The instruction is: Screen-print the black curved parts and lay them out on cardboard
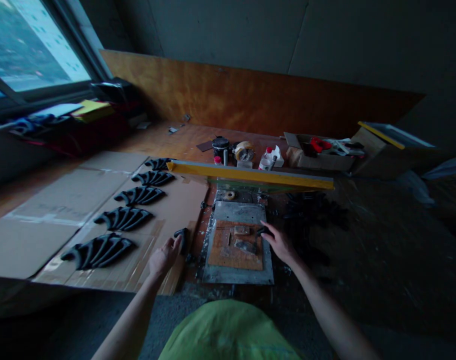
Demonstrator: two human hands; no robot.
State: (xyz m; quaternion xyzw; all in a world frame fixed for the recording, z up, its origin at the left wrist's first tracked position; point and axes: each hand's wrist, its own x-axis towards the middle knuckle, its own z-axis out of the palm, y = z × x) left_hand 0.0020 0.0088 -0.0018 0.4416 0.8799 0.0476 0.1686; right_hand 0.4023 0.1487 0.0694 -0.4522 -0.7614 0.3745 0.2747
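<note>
Near the right edge of the cardboard, my left hand (164, 257) is closed on a small black curved piece (182, 236). My right hand (279, 244) pinches another black piece (263, 230), seen partly behind the fingers, over the right edge of a wooden board (217, 250). That board lies on a grey metal plate (237, 276) and bears small blocks and a dark moulded block (245, 246). Above the plate's far end stands a raised screen frame (250, 174) with a yellow edge.
Fanned rows of black curved pieces (102, 251) lie on flattened cardboard (51, 237) to the left. More dark pieces (310, 212) are heaped at right. Behind the frame stand a black tub (220, 146), a tape roll (244, 151), bottles (265, 161) and a tool-filled carton (321, 159).
</note>
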